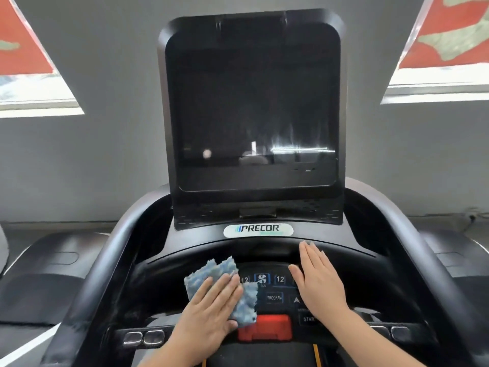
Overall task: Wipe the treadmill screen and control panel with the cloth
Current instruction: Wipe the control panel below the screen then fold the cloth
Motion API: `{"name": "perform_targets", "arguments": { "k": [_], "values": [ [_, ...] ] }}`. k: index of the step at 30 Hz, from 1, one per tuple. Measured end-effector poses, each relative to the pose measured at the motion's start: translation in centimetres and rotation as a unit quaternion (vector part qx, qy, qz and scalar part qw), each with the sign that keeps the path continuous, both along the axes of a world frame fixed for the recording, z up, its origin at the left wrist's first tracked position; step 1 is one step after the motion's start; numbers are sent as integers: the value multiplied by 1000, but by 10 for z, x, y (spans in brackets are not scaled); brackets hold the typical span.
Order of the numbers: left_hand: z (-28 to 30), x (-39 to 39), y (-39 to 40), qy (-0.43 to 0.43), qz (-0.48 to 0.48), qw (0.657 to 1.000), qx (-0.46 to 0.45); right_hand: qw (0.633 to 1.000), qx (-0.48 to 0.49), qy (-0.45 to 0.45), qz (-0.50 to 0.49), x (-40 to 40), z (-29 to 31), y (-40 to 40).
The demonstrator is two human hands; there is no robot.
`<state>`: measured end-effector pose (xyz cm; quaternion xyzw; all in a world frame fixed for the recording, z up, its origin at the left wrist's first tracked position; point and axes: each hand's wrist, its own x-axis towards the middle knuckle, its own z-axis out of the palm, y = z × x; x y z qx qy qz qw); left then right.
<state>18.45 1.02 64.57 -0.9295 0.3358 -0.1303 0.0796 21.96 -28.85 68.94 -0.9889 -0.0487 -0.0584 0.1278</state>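
Pressing the blue cloth (223,284) flat against the control panel (274,290), the left hand (209,311) lay spread, fingers extended. The right hand (317,282) rested open, gripping nothing. Strokes should have stayed light, avoiding the red stop button (264,328). Handrails bounded both sides; the screen (251,107) stood unobstructed above.

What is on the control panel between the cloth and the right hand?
In the head view, between the cloth and the right hand lie lit panel keys: the fan key, a "12" display and the PROGRAM key.
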Motion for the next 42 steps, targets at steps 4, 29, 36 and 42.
{"name": "perform_targets", "arguments": {
  "k": [4, 29, 36, 42],
  "values": [
    [0, 6, 15, -44, -71, 996, 29, 985, 160, 71, 6, -5, 10, -15],
    [38, 6, -118, 12, -157, 987, 40, 996, 88, -13, -30, -30, -12, -6],
    [65, 62, -52, 56, -18, 997, 39, 997, -31, -53, -50, -23, -15, 14],
    [60, 86, -51, 93, -9, 994, 51, 995, -54, -85, -13, -74, -52, 16]
  ]
}}
